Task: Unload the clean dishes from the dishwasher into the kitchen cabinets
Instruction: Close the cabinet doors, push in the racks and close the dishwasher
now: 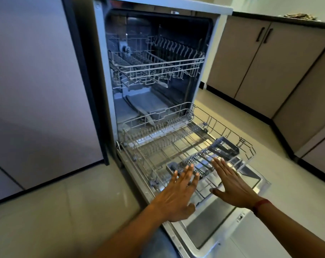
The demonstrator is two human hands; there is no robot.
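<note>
Wire lower rack (169,140): L hand (178,194) + R hand (232,185) flat, wide open, over front rim; contact unclear.

Pale glossy floor tiles (55,211) spread left of the fingers (185,177). Beyond them to the right, brown cabinets (251,67) with dark handles (260,34) stand under a dark countertop (269,18). A tall grey panel (36,90) rises far left.
</note>
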